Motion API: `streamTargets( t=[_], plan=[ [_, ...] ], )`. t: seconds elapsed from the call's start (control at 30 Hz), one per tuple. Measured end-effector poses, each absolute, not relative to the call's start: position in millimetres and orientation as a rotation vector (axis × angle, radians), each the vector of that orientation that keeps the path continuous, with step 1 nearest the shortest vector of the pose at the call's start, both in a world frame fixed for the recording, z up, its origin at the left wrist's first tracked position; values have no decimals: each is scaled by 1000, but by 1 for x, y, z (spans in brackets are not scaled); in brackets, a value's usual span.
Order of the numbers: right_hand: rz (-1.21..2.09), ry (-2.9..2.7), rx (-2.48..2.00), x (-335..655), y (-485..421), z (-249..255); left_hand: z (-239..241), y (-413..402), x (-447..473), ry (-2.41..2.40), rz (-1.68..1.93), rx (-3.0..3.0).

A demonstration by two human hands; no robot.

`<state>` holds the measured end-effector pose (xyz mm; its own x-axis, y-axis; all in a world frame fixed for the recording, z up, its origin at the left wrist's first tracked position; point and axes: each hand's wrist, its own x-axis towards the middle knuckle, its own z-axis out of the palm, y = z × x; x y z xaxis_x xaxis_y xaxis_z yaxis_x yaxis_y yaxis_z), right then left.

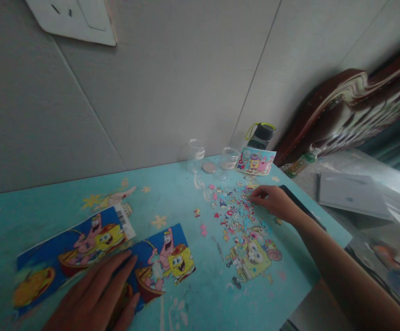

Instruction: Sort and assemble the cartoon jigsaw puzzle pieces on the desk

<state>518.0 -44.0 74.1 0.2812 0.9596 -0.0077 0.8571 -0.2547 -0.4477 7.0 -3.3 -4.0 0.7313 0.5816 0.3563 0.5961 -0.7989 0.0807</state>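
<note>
My left hand (pixel 98 296) lies flat with fingers spread on the blue cartoon puzzle picture (pixel 167 262) at the table's near left. A second blue cartoon sheet with a barcode (pixel 72 243) lies beside it. My right hand (pixel 273 202) reaches to the far right of the table, fingertips pinched at the edge of a scattered pile of small puzzle pieces (pixel 232 211). What the fingers hold is too small to make out.
The table has a turquoise cartoon cover (pixel 172 193). At the back by the wall stand two clear small jars (pixel 197 151) (pixel 229 158), a round lid (pixel 208 167), a cartoon card (pixel 256 162) and a dark bottle (pixel 262 134). A wooden bed headboard (pixel 351 110) and a grey laptop (pixel 351 193) lie to the right.
</note>
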Motion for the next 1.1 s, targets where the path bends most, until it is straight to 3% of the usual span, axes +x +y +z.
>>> streamTargets(
  t=[0.43, 0.57, 0.73, 0.9, 1.1],
  plan=[
    [476, -1930, -1741, 409, -50, 96, 35, -23, 26, -1206, -433, -2926],
    [748, -1866, -1793, 382, -53, 94, 35, -23, 28, -1213, -447, -2937],
    [1012, -2123, -1481, 325, -62, 93, 38, -23, 30, -1226, -426, -2946],
    [932, -2263, -1240, 296, -55, 83, 40, -24, 30, -1205, -429, -2955],
    [763, -2218, -1362, 310, -53, 81, 39, -24, 31, -1218, -435, -2952]
  ],
)
